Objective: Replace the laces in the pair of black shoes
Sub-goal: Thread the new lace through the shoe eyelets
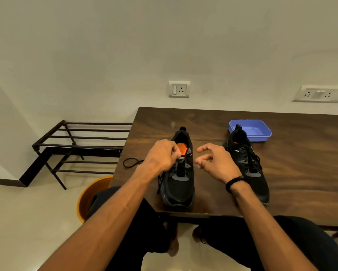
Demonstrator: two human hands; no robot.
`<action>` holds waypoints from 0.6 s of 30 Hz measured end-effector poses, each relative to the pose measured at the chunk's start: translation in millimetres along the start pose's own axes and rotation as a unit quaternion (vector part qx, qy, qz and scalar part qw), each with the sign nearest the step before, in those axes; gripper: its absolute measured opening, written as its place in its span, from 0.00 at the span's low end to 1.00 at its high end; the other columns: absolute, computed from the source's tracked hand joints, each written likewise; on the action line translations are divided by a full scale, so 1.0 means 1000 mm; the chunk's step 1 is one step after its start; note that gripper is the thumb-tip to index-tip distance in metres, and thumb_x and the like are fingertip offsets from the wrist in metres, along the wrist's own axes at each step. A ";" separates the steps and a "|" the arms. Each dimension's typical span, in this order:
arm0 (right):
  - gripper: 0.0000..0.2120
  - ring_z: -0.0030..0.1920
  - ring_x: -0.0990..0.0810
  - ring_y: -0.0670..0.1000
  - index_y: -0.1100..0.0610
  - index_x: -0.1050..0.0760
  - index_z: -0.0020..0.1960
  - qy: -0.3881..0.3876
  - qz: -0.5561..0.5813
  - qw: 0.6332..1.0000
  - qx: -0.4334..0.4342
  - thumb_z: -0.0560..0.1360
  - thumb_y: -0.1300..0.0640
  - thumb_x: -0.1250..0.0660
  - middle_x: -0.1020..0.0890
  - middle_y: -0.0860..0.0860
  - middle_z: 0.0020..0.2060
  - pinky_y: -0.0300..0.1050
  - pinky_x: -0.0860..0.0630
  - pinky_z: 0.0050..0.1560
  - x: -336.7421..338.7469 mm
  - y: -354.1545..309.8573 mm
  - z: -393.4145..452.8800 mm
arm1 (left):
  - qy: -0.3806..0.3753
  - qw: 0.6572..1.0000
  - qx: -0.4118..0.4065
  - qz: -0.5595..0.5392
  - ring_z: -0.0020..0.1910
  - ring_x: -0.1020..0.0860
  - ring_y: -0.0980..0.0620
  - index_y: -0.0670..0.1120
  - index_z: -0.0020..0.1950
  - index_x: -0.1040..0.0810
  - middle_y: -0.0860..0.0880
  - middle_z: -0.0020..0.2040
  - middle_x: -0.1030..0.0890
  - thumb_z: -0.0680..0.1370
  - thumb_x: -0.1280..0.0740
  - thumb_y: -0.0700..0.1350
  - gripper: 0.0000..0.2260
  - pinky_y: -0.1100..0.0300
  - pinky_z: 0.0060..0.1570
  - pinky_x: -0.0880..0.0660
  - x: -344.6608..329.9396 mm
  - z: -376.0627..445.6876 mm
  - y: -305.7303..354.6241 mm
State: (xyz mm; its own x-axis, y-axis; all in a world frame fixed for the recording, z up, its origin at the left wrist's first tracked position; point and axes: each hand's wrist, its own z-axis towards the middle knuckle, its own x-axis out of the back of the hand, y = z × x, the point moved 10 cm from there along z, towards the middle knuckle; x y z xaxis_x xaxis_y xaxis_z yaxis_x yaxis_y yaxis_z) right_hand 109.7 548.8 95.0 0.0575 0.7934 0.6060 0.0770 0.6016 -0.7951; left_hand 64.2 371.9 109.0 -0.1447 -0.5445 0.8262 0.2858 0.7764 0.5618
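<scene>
Knees [293, 237]: nearest to me, dark trousers tucked under the table's near edge.
Bucket [90, 196]: orange, on the floor left of the table's near corner.
Rack [80, 145]: black metal, against the wall, left of the table.
Loose lace [132, 162]: I see a black loop lying at the table's left edge.
Left hand [162, 155]: fingers curled, pinching something small at the tongue of the left shoe; I can't tell exactly what.
Left shoe [181, 184]: black, orange insole, toe at the table's near edge, a lace trailing off its left side.
Right hand [216, 160]: hovering between the shoes, fingers loosely bent, holding nothing.
Right shoe [250, 169]: black, laced, right of the hand.
Tub [256, 130]: blue, behind the right shoe.
Table [301, 163]: dark wood.
</scene>
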 end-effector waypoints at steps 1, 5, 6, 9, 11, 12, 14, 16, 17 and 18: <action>0.12 0.41 0.14 0.44 0.48 0.21 0.52 0.002 -0.029 1.000 -0.011 0.76 0.64 0.29 0.13 0.48 0.35 0.51 0.16 0.54 -0.002 0.006 0.000 | -0.007 0.999 0.008 0.052 0.55 0.24 0.51 0.53 0.44 0.18 0.51 0.52 0.20 0.80 0.30 0.46 0.05 0.49 0.57 0.22 -0.005 0.002 -0.005; 0.12 0.39 0.16 0.41 0.49 0.19 0.46 -0.009 -0.048 0.998 -0.040 0.76 0.66 0.32 0.13 0.48 0.36 0.47 0.16 0.54 -0.016 0.019 -0.002 | -0.034 0.981 0.000 0.189 0.61 0.36 0.46 0.53 0.54 0.20 0.48 0.60 0.34 0.82 0.33 0.53 0.06 0.50 0.59 0.32 -0.024 0.004 -0.004; 0.11 0.38 0.17 0.41 0.50 0.18 0.47 -0.008 -0.045 0.998 -0.041 0.76 0.66 0.30 0.13 0.48 0.36 0.46 0.16 0.53 -0.019 0.018 -0.001 | -0.023 0.982 -0.007 0.189 0.61 0.36 0.46 0.53 0.54 0.20 0.48 0.60 0.34 0.81 0.33 0.54 0.06 0.50 0.59 0.31 -0.024 0.004 -0.002; 0.08 0.36 0.17 0.43 0.52 0.16 0.50 -0.008 -0.019 0.998 -0.055 0.73 0.63 0.23 0.14 0.49 0.36 0.47 0.16 0.51 -0.029 0.020 -0.001 | -0.007 0.983 -0.030 0.181 0.60 0.36 0.46 0.55 0.52 0.21 0.48 0.60 0.35 0.81 0.33 0.55 0.06 0.49 0.59 0.31 -0.024 0.006 0.002; 0.08 0.36 0.17 0.43 0.53 0.16 0.50 0.005 -0.011 0.998 -0.066 0.72 0.61 0.21 0.14 0.48 0.36 0.45 0.17 0.49 -0.033 0.023 -0.003 | -0.004 0.982 -0.046 0.183 0.60 0.37 0.47 0.56 0.51 0.21 0.49 0.60 0.36 0.81 0.33 0.55 0.05 0.49 0.59 0.32 -0.024 0.007 0.003; 0.08 0.38 0.17 0.43 0.54 0.15 0.51 0.016 -0.008 0.997 -0.070 0.73 0.61 0.21 0.14 0.48 0.36 0.42 0.18 0.48 -0.033 0.024 -0.003 | 0.000 0.979 -0.060 0.192 0.60 0.37 0.47 0.55 0.51 0.22 0.49 0.61 0.36 0.81 0.33 0.55 0.04 0.50 0.59 0.32 -0.024 0.007 0.005; 0.09 0.41 0.17 0.42 0.55 0.15 0.53 0.031 -0.002 0.997 -0.075 0.74 0.60 0.22 0.14 0.48 0.37 0.37 0.22 0.46 -0.034 0.027 -0.003 | 0.007 0.968 -0.104 0.230 0.60 0.37 0.46 0.54 0.53 0.22 0.48 0.62 0.37 0.81 0.34 0.53 0.05 0.49 0.59 0.32 -0.026 0.006 0.012; 0.09 0.42 0.18 0.42 0.56 0.14 0.54 0.035 0.000 0.996 -0.076 0.74 0.60 0.22 0.15 0.47 0.38 0.35 0.25 0.46 -0.035 0.028 -0.003 | 0.008 0.955 -0.143 0.260 0.61 0.36 0.45 0.53 0.56 0.22 0.48 0.63 0.37 0.81 0.34 0.52 0.06 0.48 0.60 0.31 -0.029 0.005 0.017; 0.09 0.41 0.19 0.41 0.56 0.14 0.54 0.037 -0.002 0.996 -0.076 0.74 0.60 0.22 0.15 0.47 0.37 0.34 0.26 0.46 -0.035 0.028 -0.003 | 0.004 0.951 -0.155 0.268 0.62 0.36 0.45 0.53 0.57 0.22 0.47 0.64 0.37 0.81 0.34 0.52 0.07 0.48 0.61 0.31 -0.030 0.005 0.019; 0.08 0.40 0.19 0.42 0.56 0.14 0.53 0.041 -0.004 0.997 -0.073 0.74 0.60 0.22 0.16 0.47 0.37 0.34 0.24 0.45 -0.036 0.027 -0.003 | 0.002 0.947 -0.165 0.274 0.63 0.36 0.45 0.53 0.58 0.23 0.47 0.64 0.37 0.81 0.34 0.52 0.07 0.48 0.61 0.31 -0.030 0.004 0.020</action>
State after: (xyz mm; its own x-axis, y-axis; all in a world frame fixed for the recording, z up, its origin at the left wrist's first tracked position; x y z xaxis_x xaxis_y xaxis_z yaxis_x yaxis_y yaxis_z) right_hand 113.2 536.4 52.2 0.1361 0.7747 0.6176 0.2212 0.5838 -0.7811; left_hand 70.3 404.9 95.9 0.1138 -0.0895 0.9895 0.5981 0.8014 0.0036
